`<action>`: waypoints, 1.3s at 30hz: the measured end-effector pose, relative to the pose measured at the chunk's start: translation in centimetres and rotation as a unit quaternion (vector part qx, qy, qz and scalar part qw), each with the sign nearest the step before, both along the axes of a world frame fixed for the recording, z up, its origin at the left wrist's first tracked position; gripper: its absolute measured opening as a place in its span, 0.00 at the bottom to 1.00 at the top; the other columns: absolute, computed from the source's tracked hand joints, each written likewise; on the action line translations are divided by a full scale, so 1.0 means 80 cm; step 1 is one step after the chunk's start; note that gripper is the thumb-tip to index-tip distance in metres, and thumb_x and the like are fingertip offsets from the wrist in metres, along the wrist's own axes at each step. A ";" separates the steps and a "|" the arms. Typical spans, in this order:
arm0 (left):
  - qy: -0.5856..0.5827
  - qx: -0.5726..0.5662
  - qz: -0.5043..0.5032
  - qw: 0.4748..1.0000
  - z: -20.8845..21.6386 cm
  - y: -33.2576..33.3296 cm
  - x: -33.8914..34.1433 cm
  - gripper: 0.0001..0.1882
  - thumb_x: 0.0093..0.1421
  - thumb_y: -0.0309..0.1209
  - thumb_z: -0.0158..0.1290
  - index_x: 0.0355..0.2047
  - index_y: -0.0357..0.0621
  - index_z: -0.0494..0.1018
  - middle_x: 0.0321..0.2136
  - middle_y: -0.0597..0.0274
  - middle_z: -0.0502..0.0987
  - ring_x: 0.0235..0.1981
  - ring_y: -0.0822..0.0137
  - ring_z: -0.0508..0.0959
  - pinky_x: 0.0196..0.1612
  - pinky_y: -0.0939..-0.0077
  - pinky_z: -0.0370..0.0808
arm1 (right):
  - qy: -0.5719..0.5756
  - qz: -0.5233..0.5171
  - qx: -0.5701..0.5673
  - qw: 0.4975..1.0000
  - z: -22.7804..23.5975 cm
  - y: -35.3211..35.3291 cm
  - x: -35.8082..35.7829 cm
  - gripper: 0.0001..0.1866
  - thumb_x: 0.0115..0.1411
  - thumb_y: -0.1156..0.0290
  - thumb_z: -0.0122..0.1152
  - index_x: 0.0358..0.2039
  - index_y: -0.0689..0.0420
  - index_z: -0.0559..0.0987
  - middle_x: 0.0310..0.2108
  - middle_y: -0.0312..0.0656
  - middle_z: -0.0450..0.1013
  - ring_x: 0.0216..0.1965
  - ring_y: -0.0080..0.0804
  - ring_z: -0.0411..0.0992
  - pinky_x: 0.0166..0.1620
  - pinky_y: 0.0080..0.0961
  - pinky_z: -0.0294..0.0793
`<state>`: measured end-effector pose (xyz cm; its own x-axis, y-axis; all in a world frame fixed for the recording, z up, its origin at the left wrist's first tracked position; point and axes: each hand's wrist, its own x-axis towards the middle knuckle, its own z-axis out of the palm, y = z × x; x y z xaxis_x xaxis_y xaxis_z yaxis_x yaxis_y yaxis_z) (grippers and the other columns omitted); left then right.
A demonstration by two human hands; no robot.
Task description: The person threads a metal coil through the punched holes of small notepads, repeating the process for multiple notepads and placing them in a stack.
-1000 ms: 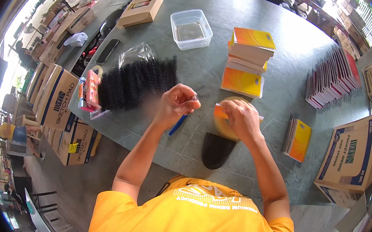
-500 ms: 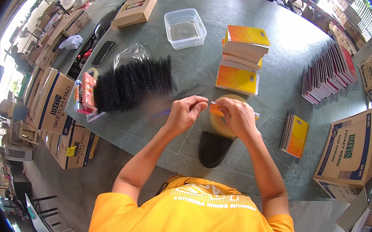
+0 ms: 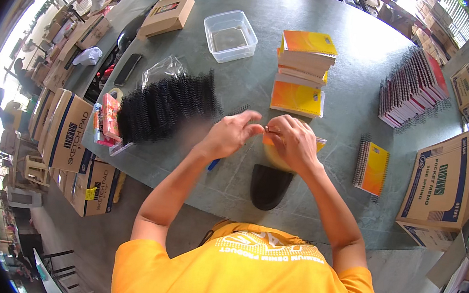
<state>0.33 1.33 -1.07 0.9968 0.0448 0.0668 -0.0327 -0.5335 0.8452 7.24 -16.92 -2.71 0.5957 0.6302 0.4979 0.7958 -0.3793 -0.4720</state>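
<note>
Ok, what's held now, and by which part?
Right hand covers an orange notebook, fingers bunched near its left end; exact grip hidden. Left hand shows nothing held.

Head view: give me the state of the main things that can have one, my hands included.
Left hand, thumb and fingertips parted
Right hand, fingers bent
Orange-covered notebook under it, mostly hidden; open or closed unclear
Clear plastic tub, lidless
Black smartphone, lying flat, dark
Black binding coils, loose, heaped
Center yellow-orange notebooks, stacked
Right-side yellow-orange notebooks, coil-bound, closed
Red-covered notebooks, coil-bound, closed
</note>
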 end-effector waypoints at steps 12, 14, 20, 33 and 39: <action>-0.096 0.148 -0.039 0.984 0.012 -0.005 0.002 0.09 0.58 0.31 0.52 0.35 0.37 0.73 0.31 0.52 0.76 0.33 0.59 0.76 0.38 0.70 0.72 | 0.073 0.024 -0.085 0.993 0.009 -0.003 -0.003 0.09 0.59 0.61 0.53 0.35 0.51 0.73 0.25 0.42 0.75 0.32 0.44 0.74 0.33 0.38 0.69; -0.069 0.090 -0.042 0.993 0.001 0.002 0.006 0.09 0.57 0.32 0.53 0.33 0.39 0.73 0.28 0.54 0.74 0.33 0.58 0.74 0.38 0.68 0.71 | 0.062 0.034 -0.022 0.997 0.006 0.001 0.000 0.08 0.59 0.62 0.53 0.36 0.51 0.73 0.26 0.43 0.75 0.32 0.44 0.74 0.33 0.38 0.70; -0.191 0.276 -0.005 0.942 0.001 -0.015 -0.007 0.12 0.53 0.37 0.56 0.29 0.41 0.72 0.22 0.55 0.69 0.33 0.55 0.71 0.38 0.62 0.68 | 0.105 0.005 -0.086 0.991 0.010 0.003 -0.003 0.09 0.55 0.65 0.58 0.34 0.54 0.73 0.31 0.40 0.76 0.33 0.43 0.74 0.35 0.37 0.70; -0.032 0.069 -0.069 0.995 -0.036 -0.030 -0.080 0.19 0.48 0.28 0.61 0.40 0.40 0.68 0.37 0.51 0.69 0.39 0.53 0.73 0.42 0.66 0.72 | 0.506 0.028 0.273 0.817 -0.055 -0.093 0.023 0.13 0.51 0.81 0.64 0.39 0.63 0.78 0.36 0.37 0.76 0.39 0.20 0.72 0.45 0.17 0.71; -0.045 0.146 -0.074 0.986 -0.007 -0.001 -0.053 0.22 0.50 0.23 0.59 0.48 0.48 0.74 0.35 0.53 0.77 0.34 0.59 0.77 0.39 0.67 0.73 | 0.525 0.055 0.258 0.809 -0.051 -0.078 0.019 0.13 0.52 0.81 0.63 0.41 0.63 0.79 0.37 0.36 0.77 0.38 0.19 0.72 0.44 0.17 0.71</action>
<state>-3.89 1.22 -1.61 0.9803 -0.1357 0.1436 -0.1968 -0.7366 0.6471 8.78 -23.17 -6.80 0.8157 0.5776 -0.0325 -0.1317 0.1307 -0.9826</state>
